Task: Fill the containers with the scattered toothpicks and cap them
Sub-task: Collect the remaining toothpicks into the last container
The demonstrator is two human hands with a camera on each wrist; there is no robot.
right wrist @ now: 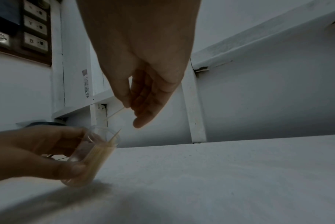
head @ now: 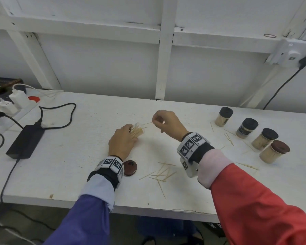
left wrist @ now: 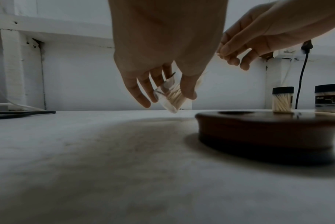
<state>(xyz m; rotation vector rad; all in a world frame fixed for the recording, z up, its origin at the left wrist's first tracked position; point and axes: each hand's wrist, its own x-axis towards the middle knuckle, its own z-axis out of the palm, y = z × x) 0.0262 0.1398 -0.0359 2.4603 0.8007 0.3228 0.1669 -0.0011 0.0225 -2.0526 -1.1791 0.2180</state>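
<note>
Left hand around tilted clear container, half hidden by fingers; right hand pinching one toothpick.

Head view bright and evenly lit with bowed edges; both wrist views dim, grainy, softly blurred.

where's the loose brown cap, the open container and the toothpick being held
brown cap (head: 130,167): head view, its top face
open container (right wrist: 90,157): right wrist view, its clear wall
held toothpick (right wrist: 115,112): right wrist view, mid-shaft
</note>
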